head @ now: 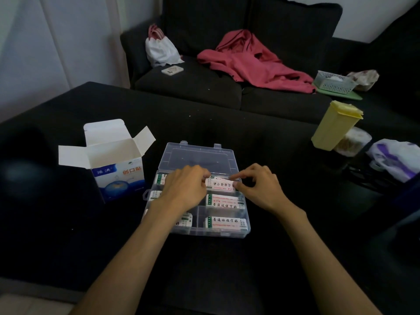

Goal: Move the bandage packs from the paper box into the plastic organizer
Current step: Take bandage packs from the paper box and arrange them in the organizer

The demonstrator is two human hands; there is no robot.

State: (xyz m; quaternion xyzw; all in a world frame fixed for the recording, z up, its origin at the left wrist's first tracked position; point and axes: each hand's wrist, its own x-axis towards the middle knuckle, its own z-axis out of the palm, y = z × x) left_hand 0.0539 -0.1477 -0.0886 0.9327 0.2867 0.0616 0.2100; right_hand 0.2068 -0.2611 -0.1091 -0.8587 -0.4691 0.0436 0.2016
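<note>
Well to the left of both hands, an open white-and-blue paper box (113, 164) stands on the dark cloth-covered desk (68, 223) with its top flaps spread; what it holds inside cannot be seen. Just right of it lies the clear plastic organizer (197, 231), its lid folded back flat beyond the hands.

The left hand (184, 189) hovers over the organizer's left compartments, fingers curled, pinching the left end of a white bandage pack with black print (220, 184). Bits of other white packs (159, 179) peek out from under and beside this hand.

The right hand (258, 187) pinches the right end of the same pack between thumb and forefinger, the other fingers curled loosely. The pack sits at the far right compartment, level between the two hands. Nearer the person than the right hand, two more white bandage packs (226, 201) fill the middle and near right compartments.

Far to the right of the hands a pale yellow plastic container (334, 125) leans near a white-and-purple bag (395, 159). Beyond the hands, a pink jacket (252, 60) lies on a black sofa (188, 87).
</note>
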